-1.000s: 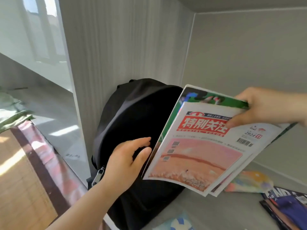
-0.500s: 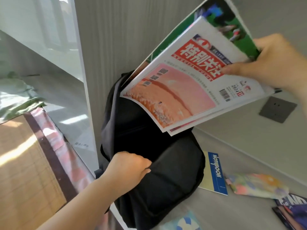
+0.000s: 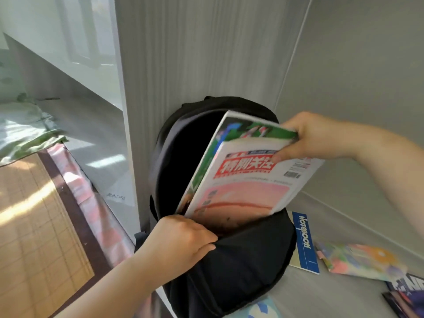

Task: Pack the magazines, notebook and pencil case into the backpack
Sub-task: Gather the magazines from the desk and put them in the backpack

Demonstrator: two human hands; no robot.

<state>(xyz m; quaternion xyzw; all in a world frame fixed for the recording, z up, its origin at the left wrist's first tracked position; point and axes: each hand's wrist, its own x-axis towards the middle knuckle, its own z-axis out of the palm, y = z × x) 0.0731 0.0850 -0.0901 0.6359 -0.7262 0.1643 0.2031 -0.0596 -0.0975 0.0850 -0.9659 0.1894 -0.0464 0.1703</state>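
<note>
magazines (image 3: pixel 247 177) half inside the backpack (image 3: pixel 241 260), right hand (image 3: pixel 314 136) pinching their top edge; left hand (image 3: pixel 181 242) fisted on the front flap.

The left hand (image 3: pixel 181 239) enters from the lower left of the frame on a bare forearm, back of the hand up, its grip curled shut over a fold of black fabric, knuckles bent; the right hand (image 3: pixel 314 136) reaches in from the right edge at mid-height, forearm bare, thumb pressed down on top and fingers tucked behind, pinching what it holds at its upper corner.
</note>
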